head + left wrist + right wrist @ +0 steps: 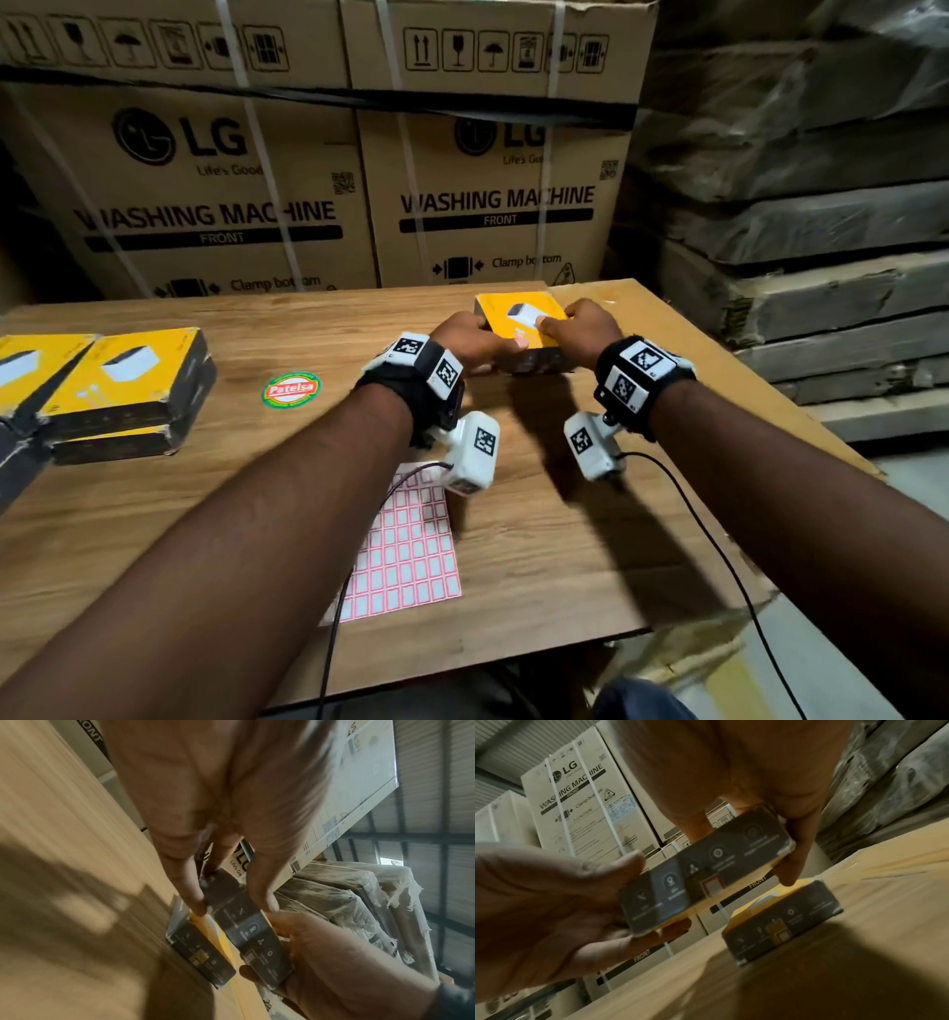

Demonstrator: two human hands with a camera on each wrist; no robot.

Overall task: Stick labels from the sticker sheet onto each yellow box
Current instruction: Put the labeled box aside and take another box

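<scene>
While both hands (pixel 529 336) grip it, yellow box (pixel 518 313) between them; above another box (pixel 782 925).

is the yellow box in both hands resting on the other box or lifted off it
Lifted. In the right wrist view the held yellow box hangs clear above the box on the table, gripped by left hand and right hand.

Wood-grain table (pixel 590 555); LG washing machine cartons (pixel 215 195) stacked behind its far edge, plastic-wrapped slabs (pixel 801 216) right (dim warehouse lighting).
</scene>
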